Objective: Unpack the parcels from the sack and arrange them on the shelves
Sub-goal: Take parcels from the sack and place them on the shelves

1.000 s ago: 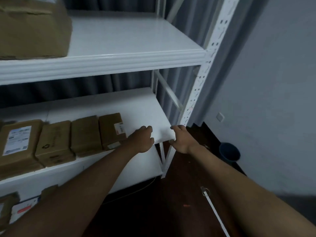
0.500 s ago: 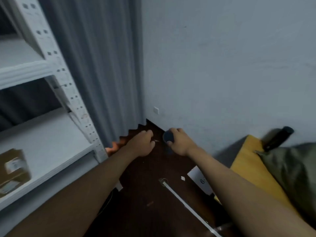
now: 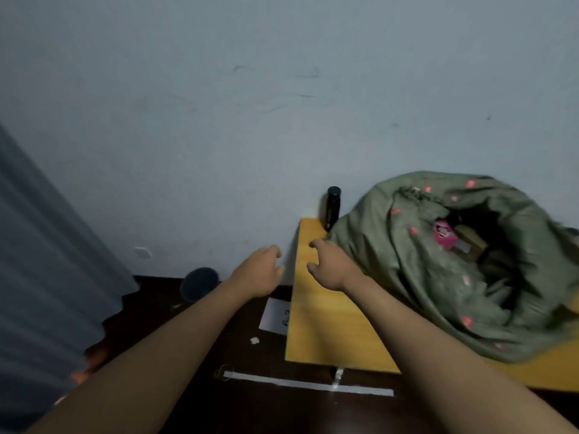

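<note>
Because the green sack is a soft, slumped woven bag lying on its side on the yellow bench, its walls will give and fold under any pull, so I judge it a poor thing to lift by the cloth alone; the rolled, dark mouth, which faces up and toward the right, is the place to reach in. Inside that mouth show a pink parcel and, just beside it, a brown cardboard box with a pale label; how many more lie deeper is hidden in shadow. The box looks stiff, with flat sides and firm edges, and should take a plain pinch across two opposite faces; the pink one looks small and likely light, though whether it is soft or hard cannot be told. Neither hand carries anything: the left hand hovers off the bench's left edge and the right hand above the bench top near the sack's left flank, each grip wide and loose, fingers relaxed. A black bottle stands against the wall just beside the sack and could be knocked if the sack is dragged.
</note>
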